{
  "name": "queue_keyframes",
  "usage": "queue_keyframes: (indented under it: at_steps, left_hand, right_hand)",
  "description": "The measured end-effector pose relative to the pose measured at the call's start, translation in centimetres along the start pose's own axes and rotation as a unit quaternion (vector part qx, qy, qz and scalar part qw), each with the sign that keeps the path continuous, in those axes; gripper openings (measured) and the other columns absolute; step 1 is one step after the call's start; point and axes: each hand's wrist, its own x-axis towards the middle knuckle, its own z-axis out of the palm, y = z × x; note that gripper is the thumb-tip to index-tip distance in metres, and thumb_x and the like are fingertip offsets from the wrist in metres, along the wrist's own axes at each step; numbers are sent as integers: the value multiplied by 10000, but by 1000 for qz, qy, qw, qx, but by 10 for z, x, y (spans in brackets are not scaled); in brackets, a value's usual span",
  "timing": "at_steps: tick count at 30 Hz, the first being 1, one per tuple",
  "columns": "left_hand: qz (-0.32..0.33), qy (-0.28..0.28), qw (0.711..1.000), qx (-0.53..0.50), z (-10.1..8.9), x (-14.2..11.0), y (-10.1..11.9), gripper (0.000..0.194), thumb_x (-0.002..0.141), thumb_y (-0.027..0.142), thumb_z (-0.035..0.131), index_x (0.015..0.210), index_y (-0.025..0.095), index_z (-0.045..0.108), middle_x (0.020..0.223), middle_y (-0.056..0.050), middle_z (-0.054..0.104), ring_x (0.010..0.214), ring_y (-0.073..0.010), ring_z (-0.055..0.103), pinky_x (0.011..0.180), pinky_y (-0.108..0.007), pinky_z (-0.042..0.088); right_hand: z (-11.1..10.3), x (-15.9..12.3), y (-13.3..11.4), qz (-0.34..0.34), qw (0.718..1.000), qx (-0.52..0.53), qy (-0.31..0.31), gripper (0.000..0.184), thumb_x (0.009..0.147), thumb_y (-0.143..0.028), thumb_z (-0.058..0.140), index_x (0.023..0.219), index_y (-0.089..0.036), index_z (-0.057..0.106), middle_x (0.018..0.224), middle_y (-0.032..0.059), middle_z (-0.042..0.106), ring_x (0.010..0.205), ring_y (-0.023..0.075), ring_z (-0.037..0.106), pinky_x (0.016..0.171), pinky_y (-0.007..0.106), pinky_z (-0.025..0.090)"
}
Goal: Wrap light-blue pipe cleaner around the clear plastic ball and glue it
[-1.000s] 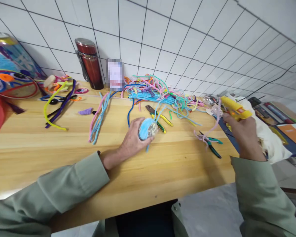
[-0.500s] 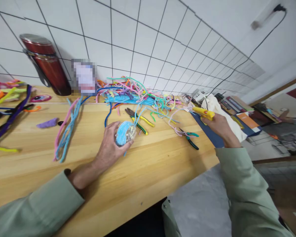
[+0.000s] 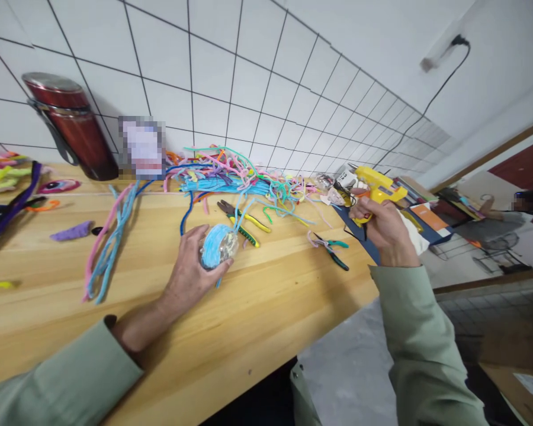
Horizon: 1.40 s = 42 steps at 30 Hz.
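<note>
My left hand (image 3: 189,260) is closed around a clear ball partly covered with blue pipe cleaners (image 3: 214,245), low over the wooden table. A blue strand trails up from the ball toward the heap of pipe cleaners (image 3: 231,184). Over the table's right end, my right hand (image 3: 384,228) grips a yellow glue gun (image 3: 377,186) by its handle, its body raised above the clutter. Just behind the ball lie yellow-and-green pliers (image 3: 244,222). Teal-handled pliers (image 3: 333,248) rest between my hands, with a pink strand at their jaws.
A red thermos (image 3: 73,127) stands against the tiled wall beside a blurred upright card (image 3: 142,148). Pink and blue pipe cleaners (image 3: 111,242) and a purple cone-shaped piece (image 3: 72,231) lie at the left. A black cord (image 3: 402,139) runs from the wall socket down to the right end.
My right hand has lifted the glue gun and turned it, so its whole body now shows. My left hand keeps hold of the ball. The view has shifted slightly.
</note>
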Motion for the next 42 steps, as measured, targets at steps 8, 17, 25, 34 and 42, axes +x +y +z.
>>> queue_keyframes:
  at_steps: [8, 17, 25, 34, 42]
  left_hand:
    - [2, -9, 1000, 11, 1, -7, 2, 881, 852, 381, 847, 1569, 223, 360, 1532, -186, 519, 1458, -388, 557, 1161, -582, 563]
    - [22, 5, 999, 46, -5, -3, 4, 787, 890, 361, 825, 1549, 246, 411, 1504, -183, 530, 1438, -381, 547, 1112, -574, 589]
    - [-2, -19, 999, 42, -8, -1, 6, 854, 897, 345, 825, 1590, 263, 334, 1538, -165, 495, 1480, -354, 521, 1210, -553, 526]
    - [-2, -40, 999, 28, -6, -1, 7, 943, 859, 376, 848, 1620, 271, 302, 1576, -190, 455, 1542, -376, 459, 1230, -593, 507]
    - [-135, -21, 973, -183, -8, 4, 12, 907, 817, 472, 872, 1553, 201, 416, 1569, -192, 533, 1480, -369, 543, 1287, -561, 449]
  right_hand:
    - [119, -39, 51, 100, 975, 112, -166, 429, 773, -528, 903, 1007, -205, 746, 610, -70, 490, 569, 134, 429, 610, 323, 406]
    - [159, -52, 91, 80, 959, 118, -246, 391, 873, -636, 821, 1000, -266, 800, 842, 21, 710, 777, 208, 624, 777, 362, 509]
    - [149, -57, 126, 83, 939, 124, -311, 393, 927, -646, 779, 1003, -261, 791, 916, 60, 741, 835, 236, 655, 803, 402, 556]
    - [146, -66, 119, 78, 934, 120, -329, 387, 954, -647, 736, 1015, -269, 795, 971, 77, 766, 830, 258, 665, 834, 444, 544]
    - [152, -70, 98, 111, 939, 142, -294, 403, 873, -673, 805, 907, -273, 779, 925, 75, 744, 725, 239, 610, 763, 439, 532]
